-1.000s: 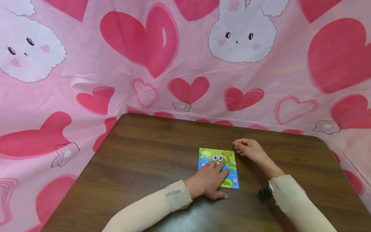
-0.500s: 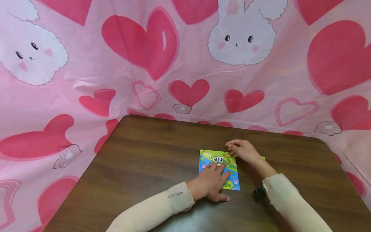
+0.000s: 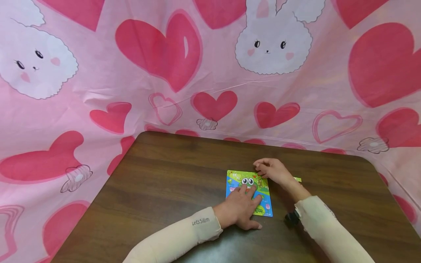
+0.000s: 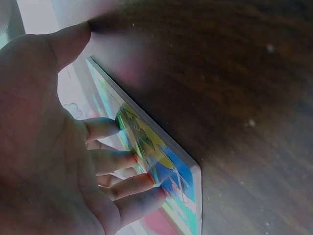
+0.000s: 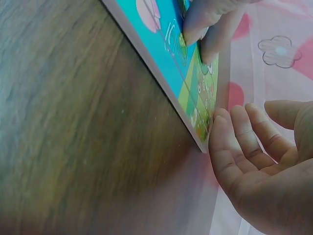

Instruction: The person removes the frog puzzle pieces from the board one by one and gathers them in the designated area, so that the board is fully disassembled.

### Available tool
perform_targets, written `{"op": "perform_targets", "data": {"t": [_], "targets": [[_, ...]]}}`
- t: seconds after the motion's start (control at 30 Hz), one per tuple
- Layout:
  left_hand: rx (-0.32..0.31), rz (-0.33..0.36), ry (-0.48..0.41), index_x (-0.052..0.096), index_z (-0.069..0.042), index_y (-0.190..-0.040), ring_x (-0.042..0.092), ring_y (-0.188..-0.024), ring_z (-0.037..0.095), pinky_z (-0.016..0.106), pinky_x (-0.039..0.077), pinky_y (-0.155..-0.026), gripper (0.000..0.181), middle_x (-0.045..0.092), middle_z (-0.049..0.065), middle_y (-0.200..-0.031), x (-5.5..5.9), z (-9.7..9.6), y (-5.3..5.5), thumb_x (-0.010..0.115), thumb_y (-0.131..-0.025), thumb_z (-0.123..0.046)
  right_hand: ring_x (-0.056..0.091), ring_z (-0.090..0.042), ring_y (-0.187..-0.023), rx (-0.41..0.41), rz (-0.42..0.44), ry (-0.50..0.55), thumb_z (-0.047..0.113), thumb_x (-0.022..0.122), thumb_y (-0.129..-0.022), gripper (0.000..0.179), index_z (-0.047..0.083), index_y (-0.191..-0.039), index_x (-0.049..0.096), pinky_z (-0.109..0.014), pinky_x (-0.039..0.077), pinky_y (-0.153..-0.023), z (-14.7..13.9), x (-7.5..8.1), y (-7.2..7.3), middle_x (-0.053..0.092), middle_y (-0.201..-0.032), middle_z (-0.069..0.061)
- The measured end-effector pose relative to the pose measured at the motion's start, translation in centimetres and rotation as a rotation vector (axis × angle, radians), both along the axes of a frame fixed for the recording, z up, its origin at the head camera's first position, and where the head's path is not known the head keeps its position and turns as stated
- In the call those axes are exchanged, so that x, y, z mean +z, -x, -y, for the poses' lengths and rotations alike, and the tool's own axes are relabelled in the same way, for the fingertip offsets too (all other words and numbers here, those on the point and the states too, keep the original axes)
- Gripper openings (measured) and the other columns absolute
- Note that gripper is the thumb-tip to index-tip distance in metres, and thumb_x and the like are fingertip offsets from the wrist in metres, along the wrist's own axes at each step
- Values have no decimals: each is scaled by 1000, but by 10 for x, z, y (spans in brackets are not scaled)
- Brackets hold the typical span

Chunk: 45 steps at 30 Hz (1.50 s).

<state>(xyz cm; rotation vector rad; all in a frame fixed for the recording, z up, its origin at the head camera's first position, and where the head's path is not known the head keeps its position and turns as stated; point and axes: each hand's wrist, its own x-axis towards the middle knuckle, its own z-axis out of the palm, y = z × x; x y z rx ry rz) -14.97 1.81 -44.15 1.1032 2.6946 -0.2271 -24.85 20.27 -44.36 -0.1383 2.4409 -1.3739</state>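
A square frog jigsaw puzzle board (image 3: 267,204), green and blue, lies flat on the table. My left hand (image 3: 241,207) rests on its lower part in the head view, fingers spread, covering the frog's body. Up close in the left wrist view, the fingertips (image 4: 128,159) touch the printed surface while the thumb is off to the side over the table. Over the board's far right corner is my right hand (image 3: 272,171). Its fingers bend loosely, fingertips right at the board's edge (image 5: 161,88) in the right wrist view, with nothing between them and the thumb.
A small yellow-green piece (image 3: 298,179) shows just beyond my right wrist, mostly hidden by it. The brown wooden table (image 3: 171,175) reaches back to a pink cloth (image 3: 217,76) with hearts and rabbits.
My right hand has moved left, from beside the board to over its far right corner. The yellow-green piece has come into view behind the right wrist. My left hand stays on the board.
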Motion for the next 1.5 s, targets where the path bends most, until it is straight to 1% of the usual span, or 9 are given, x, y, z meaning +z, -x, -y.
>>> {"op": "perform_targets", "data": {"t": [0.17,0.27,0.53,0.87,1.13,1.27,1.5], "targets": [[-4,-20,0,43,-31,-138,40,-138,27,37,46,-105,76,36,2,-160,-1,-1,1,50,-84,-84,70,-22,-94,5,5,10,20,54,-106,34,-1,-130,63,-37,59,-86,5,-1,1,68,-118,-22],[-6,-24,4,44,-32,-139,40,-138,27,38,48,-103,77,37,2,-158,0,-2,2,51,-83,-84,70,-21,-93,12,1,14,20,54,-106,33,-2,-130,63,-37,60,-85,9,0,1,68,-118,-22],[-9,5,9,42,-32,-144,40,-139,27,39,48,-104,82,37,2,-159,1,-2,4,52,-82,-84,71,-22,-92,12,8,20,21,57,-104,32,-1,-127,65,-39,60,-84,18,-2,2,69,-118,-22],[-2,-10,8,43,-33,-142,40,-139,27,38,48,-102,80,40,2,-156,0,-3,4,53,-81,-85,70,-22,-93,56,-11,0,21,57,-104,32,0,-127,66,-38,60,-84,25,-2,1,69,-116,-19],[-2,-19,12,42,-32,-142,38,-141,27,38,48,-102,81,38,2,-159,-1,-3,3,52,-82,-85,70,-23,-99,85,-49,-48,23,58,-104,31,3,-126,67,-38,59,-85,29,-1,-1,70,-118,-17],[-5,-17,17,41,-32,-145,37,-142,28,39,48,-103,82,37,2,-160,-1,-3,3,51,-83,-85,69,-23,-99,100,-57,-73,25,59,-104,30,6,-124,69,-38,58,-86,32,-1,0,71,-117,-14],[-7,-22,21,41,-31,-145,38,-141,28,38,48,-103,82,37,3,-160,-1,-2,2,50,-83,-85,68,-19,-95,165,-120,-194,26,58,-104,26,11,-120,72,-39,53,-87,35,2,0,74,-110,-7]]}}
